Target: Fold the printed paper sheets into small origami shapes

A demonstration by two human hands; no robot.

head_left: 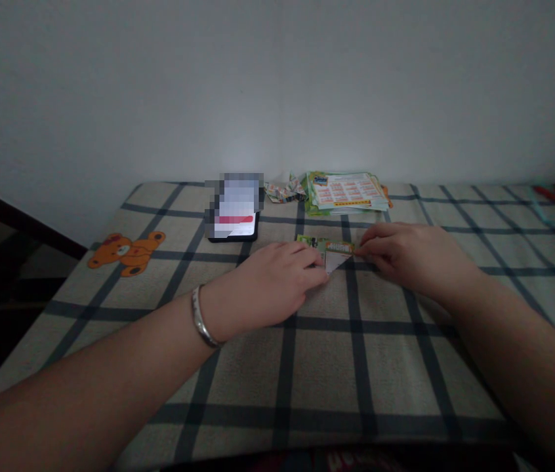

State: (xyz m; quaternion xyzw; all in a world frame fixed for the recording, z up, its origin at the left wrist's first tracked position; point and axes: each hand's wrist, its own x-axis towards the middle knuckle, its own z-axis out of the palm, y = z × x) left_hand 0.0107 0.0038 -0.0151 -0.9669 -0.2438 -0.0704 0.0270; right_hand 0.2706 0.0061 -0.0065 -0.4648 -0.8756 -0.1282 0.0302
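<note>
Holding a small folded paper (339,261) flat on the surface (327,373), directly between the left hand (275,278) and the right hand (415,259), stretching its long axis roughly left to right. Touching it with both, leaving no gap at either end. Covering its left part with the curled left hand, not revealing whether pressing or pinching. Pinching its right corner with the right hand. Showing thin, creased stock, bearing green and orange print along the far strip and forming a plain white triangle nearer the body. Wearing a rigid silvery bangle (203,320) on the left. Spreading beyond the paper to a loose stack of glossy-looking printed cards (344,190), a crumpled, patterned paper (285,191) and a lit, partly pixelated phone (245,229). Continuing outward to a flat orange bear (127,252), leftward, and a smooth pale wall (277,85), behind everything.
</note>
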